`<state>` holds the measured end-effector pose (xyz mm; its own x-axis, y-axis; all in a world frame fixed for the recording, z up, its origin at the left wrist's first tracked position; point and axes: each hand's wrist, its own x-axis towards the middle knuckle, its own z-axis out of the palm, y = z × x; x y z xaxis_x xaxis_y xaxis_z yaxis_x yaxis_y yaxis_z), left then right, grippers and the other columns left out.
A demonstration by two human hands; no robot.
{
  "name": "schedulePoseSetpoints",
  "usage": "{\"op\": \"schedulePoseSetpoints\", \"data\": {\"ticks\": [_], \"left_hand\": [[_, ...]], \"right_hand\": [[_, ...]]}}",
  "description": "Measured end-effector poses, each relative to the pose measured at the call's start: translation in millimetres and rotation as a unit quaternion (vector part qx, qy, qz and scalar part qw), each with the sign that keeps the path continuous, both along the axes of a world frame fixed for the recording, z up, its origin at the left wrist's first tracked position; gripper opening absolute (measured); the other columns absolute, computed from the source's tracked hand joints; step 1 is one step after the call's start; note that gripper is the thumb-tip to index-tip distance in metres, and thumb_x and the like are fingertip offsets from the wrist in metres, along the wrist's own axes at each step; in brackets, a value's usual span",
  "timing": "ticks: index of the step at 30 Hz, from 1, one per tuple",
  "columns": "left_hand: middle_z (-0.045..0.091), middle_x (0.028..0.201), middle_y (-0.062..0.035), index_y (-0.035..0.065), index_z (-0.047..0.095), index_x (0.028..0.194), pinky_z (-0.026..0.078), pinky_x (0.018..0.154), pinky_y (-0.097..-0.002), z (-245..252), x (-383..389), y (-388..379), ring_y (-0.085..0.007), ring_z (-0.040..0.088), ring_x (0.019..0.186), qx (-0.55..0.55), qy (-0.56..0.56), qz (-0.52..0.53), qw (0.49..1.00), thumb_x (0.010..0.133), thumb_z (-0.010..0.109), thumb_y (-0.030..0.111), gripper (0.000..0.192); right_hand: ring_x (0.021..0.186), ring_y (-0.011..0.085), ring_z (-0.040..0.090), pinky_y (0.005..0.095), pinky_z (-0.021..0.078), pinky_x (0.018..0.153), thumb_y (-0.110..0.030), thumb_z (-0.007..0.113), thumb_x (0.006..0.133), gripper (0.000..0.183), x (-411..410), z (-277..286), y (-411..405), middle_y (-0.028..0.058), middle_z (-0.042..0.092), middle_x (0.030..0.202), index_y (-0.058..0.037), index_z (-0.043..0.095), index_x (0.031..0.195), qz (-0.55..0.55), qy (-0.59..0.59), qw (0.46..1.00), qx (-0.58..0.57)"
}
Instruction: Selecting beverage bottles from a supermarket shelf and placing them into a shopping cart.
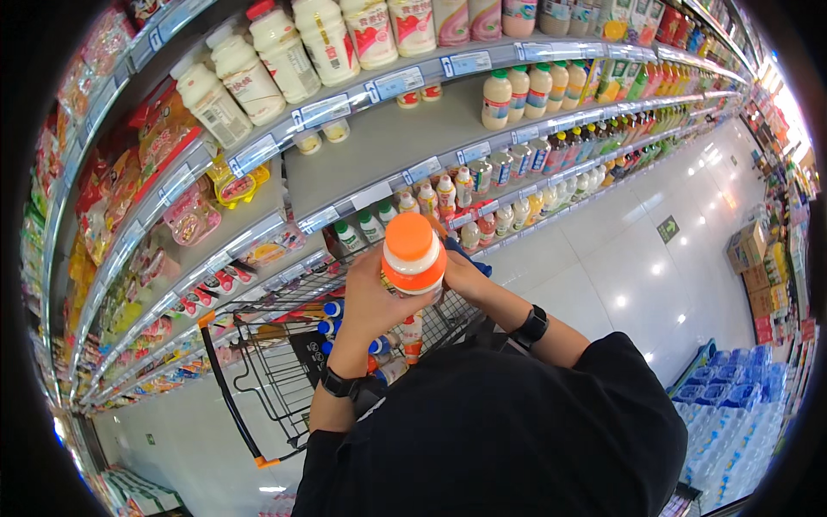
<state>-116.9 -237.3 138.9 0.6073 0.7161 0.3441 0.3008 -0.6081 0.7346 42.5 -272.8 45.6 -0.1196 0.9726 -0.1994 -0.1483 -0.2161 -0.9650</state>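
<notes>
A large plastic bottle with an orange cap [409, 236] is upright between my two hands, above a shopping cart. My left hand [369, 287] wraps around its left and near side. My right hand [460, 274] is against its right side, with the fingers partly hidden behind the bottle. Below my arms, the black wire shopping cart [258, 362] holds several bottles with blue caps [334, 308] and an orange-and-white bottle [412, 333]. Something dark blue [475, 258] shows just beyond my right hand, too little of it to name.
A long store shelf [387, 145] of bottled drinks curves along the far side. Large white bottles [284, 55] line an upper tier. Bagged snacks [161, 123] hang at left. Stacked water packs [730, 400] and cardboard boxes [749, 249] stand across the tiled aisle floor [601, 258].
</notes>
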Motion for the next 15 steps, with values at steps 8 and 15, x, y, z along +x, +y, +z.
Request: {"op": "schedulePoseSetpoints", "data": {"ticks": [8,15], "left_hand": [[0.063,0.089,-0.0115,0.0029,0.058,0.095,0.047,0.074,-0.0306,-27,21,11,-0.0220,0.062,0.084,-0.123,-0.074,0.029,0.989,0.053,0.076,0.023,0.050],[0.063,0.089,-0.0114,0.0004,0.056,0.097,0.047,0.074,-0.0301,-59,20,21,-0.0211,0.062,0.083,-0.154,-0.034,0.055,0.986,0.052,0.076,0.019,0.052]], "right_hand": [[0.071,0.0164,0.058,0.0302,0.0467,0.061,-0.024,0.031,0.090,0.036,30,-17,10,0.0110,0.060,0.085,-0.0010,0.050,0.109,0.005,-0.066,0.998,0.023],[0.059,0.0170,0.060,0.0283,0.0461,0.059,-0.024,0.058,0.069,0.017,147,-73,-54,0.0059,0.061,0.064,-0.0073,0.062,0.072,0.505,-0.409,0.752,-0.109]]}}
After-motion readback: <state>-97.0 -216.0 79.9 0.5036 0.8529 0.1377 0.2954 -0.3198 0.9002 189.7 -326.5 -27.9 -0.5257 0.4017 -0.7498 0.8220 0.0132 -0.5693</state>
